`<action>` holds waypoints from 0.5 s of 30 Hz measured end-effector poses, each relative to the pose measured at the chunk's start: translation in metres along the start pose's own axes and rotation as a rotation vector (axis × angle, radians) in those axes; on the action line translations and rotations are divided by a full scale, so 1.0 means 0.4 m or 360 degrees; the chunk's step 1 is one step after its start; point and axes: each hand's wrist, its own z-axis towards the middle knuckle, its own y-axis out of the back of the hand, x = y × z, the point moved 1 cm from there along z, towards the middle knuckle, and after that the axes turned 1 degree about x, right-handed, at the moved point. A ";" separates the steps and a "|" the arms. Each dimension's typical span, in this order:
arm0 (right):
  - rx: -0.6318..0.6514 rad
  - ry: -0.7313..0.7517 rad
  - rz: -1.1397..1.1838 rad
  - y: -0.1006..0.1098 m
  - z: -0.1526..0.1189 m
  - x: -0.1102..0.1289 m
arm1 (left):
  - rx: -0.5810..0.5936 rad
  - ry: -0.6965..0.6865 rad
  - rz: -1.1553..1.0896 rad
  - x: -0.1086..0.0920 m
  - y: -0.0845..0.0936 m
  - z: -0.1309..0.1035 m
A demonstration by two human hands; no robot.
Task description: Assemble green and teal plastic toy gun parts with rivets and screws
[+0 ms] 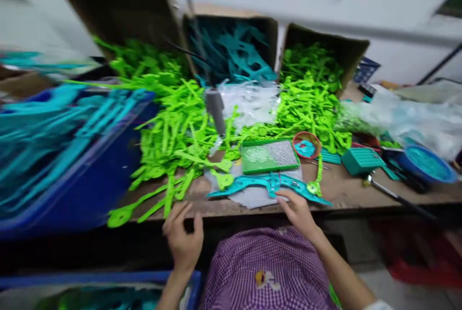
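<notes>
A turquoise plastic toy bow (pixel 249 182) lies along the front of the bench, its short grip pointing towards me. My right hand (pixel 299 213) has its fingertips on the end of that grip, seemingly pinching it. To the left, my left hand (pixel 183 238) hovers at the bench edge, empty, thumb apart from the fingers. Lime-green plastic arms with round ends (pixel 225 180) touch or overlap the bow near both tips. Behind the bow sits a green tray (pixel 245 171) of small metal pieces, probably screws. A grey electric screwdriver (pixel 215 112) hangs above the bench, bit downward.
A large blue bin (pixel 72 194) of turquoise parts stands left. Lime-green parts (pixel 173 127) heap up before open boxes (pixel 355 50). On the right are a red bowl (pixel 317 144), a teal block (pixel 361 161), a blue bowl (pixel 447 174) and a long-handled tool (pixel 393 194).
</notes>
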 end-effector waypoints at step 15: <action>-0.0297 -0.0161 -0.0751 0.229 0.009 -0.121 | 0.0408 0.0228 -0.0994 -0.399 -0.277 0.254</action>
